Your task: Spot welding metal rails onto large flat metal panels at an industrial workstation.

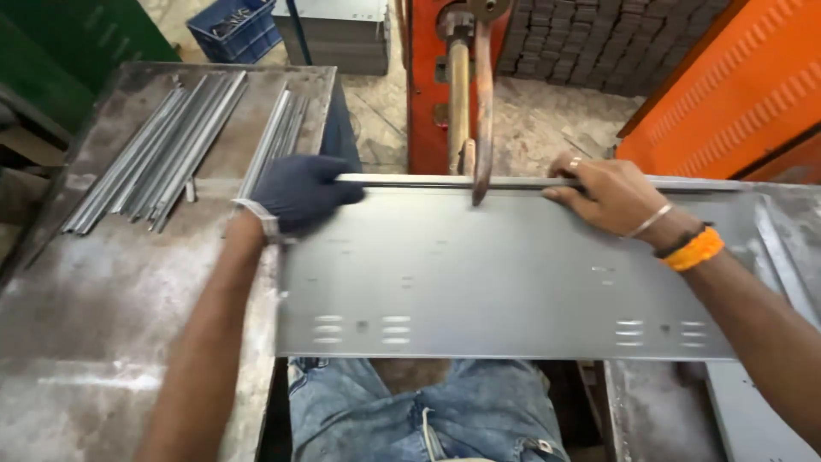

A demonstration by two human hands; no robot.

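**Sheet panel held at welder arm**

The gloved left hand grips the far-left end of a thin strip along the grey sheet-metal panel. The bare right hand presses the strip's right part, fingers curled. Loose strips lie far left on the worktop.

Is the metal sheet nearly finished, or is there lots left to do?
Looks done: the grey sheet already has slots punched. In hand: the gloved left hand and bare right hand press a thin strip along its far edge under the machine's copper arm. Left: many strips wait on the table.
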